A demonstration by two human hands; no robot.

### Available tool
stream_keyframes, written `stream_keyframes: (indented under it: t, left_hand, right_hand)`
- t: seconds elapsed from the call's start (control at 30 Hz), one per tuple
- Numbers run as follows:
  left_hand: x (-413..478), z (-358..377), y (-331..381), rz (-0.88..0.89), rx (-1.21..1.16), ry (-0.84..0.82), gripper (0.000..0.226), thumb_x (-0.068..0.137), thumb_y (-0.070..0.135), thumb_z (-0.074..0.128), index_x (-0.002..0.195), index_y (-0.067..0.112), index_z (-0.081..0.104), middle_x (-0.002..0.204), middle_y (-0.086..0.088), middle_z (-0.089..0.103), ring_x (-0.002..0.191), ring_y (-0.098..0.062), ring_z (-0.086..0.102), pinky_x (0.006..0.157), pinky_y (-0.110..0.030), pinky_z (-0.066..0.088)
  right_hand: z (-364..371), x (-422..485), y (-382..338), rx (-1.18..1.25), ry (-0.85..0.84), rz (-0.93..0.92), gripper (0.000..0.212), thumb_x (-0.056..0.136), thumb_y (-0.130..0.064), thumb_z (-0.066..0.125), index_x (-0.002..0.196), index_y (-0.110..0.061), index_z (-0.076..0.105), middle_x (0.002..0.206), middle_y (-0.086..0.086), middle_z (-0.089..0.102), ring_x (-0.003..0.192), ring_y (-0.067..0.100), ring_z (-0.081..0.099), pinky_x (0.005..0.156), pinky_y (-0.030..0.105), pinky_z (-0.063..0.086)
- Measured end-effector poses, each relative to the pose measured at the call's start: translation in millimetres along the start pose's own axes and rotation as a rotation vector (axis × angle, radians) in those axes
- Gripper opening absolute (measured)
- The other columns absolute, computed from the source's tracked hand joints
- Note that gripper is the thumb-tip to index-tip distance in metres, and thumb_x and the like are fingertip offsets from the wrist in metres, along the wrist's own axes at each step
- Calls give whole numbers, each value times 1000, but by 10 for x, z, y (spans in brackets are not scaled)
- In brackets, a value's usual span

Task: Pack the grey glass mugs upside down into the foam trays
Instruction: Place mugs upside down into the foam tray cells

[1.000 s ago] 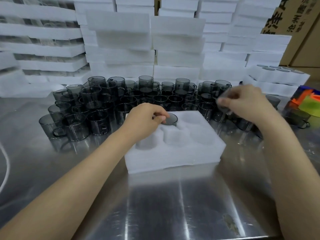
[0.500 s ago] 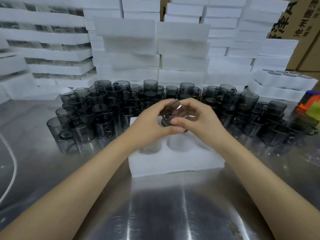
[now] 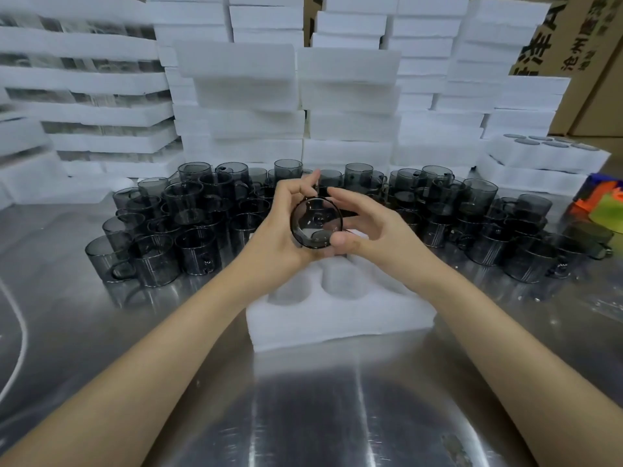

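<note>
Both hands hold one grey glass mug (image 3: pixel 316 223) in the air above the far half of the white foam tray (image 3: pixel 340 315), its round mouth turned toward the camera. My left hand (image 3: pixel 281 227) cups the mug from the left with curled fingers. From the right, my right hand (image 3: pixel 367 224) grips it, thumb on the near rim and fingers over the top. The near row of tray pockets shows bare foam; the far pockets are hidden behind the hands. Several grey mugs (image 3: pixel 188 224) stand upright in a wide cluster behind the tray.
The steel table (image 3: pixel 303 416) stretches toward me in front of the tray. Stacks of white foam trays (image 3: pixel 347 106) wall off the back. A filled tray (image 3: pixel 546 153) sits at the right, with cardboard boxes (image 3: pixel 573 35) behind and orange-green objects (image 3: pixel 603 203) at the right edge.
My right hand brought a mug from the right cluster to the centre and my left hand left the tray to meet it. The mug has since turned its mouth toward the camera.
</note>
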State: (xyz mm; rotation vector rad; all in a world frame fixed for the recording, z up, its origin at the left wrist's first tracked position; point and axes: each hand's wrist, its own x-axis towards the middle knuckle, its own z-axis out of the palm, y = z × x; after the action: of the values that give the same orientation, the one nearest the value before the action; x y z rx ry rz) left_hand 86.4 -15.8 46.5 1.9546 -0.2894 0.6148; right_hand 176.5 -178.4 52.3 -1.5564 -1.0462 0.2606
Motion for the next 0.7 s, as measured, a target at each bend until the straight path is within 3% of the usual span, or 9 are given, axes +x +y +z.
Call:
stream_keyframes:
  t: [0.1,0.2,0.27,0.4,0.5,0.57,0.7]
  left_hand:
    - [1,16,2,18,34,-34,61,78,11,78,114,34,34,158,4,19,132,8,38,98,-12,40]
    - [24,28,-35,-33,19,-45,83,76,4,79,134,30,26,151,-1,34,134,0,40,113,-28,34]
    - [30,26,-56,-87,6,-48,92,76,1,78,143,31,23,145,-1,44,132,-6,45,114,-33,34]
    - [25,18,-89,-112,45,3,74,85,1,69,144,30,34,125,6,63,111,-5,62,97,-39,50]
    - [18,0,-91,-93,22,59,57,90,3,63,138,27,43,115,4,67,99,-10,66,80,-49,55]
    - [8,1,-79,-89,15,72,47,94,9,59,134,28,46,115,4,68,103,-11,66,85,-50,55]
    - [12,9,-65,-104,40,74,38,94,25,60,130,31,52,107,6,69,100,-8,66,80,-44,56]
  right_hand:
    - [33,-18,-7,15,21,-74,58,72,-21,80,125,-28,56,124,1,61,110,16,61,91,38,54]
    - [23,-17,-14,-108,141,-184,64,70,-2,82,122,-28,55,125,-1,57,114,13,57,92,31,52]
    - [-1,-16,-17,-233,208,-275,69,69,4,80,123,-28,53,125,-5,53,118,9,53,95,28,48]
    - [-4,-30,-17,-420,222,-358,73,70,7,75,130,-25,49,126,-14,48,124,5,46,104,30,41]
    - [5,-30,-9,-332,190,-295,75,71,3,77,131,-30,47,127,-13,50,120,2,50,101,26,44]
    - [-4,-17,-3,-209,190,-209,74,73,-5,81,131,-36,46,127,-10,52,113,2,56,90,18,48]
    - [-41,1,9,-77,209,-96,58,78,-25,78,128,-38,52,120,-12,56,98,12,67,81,24,53]
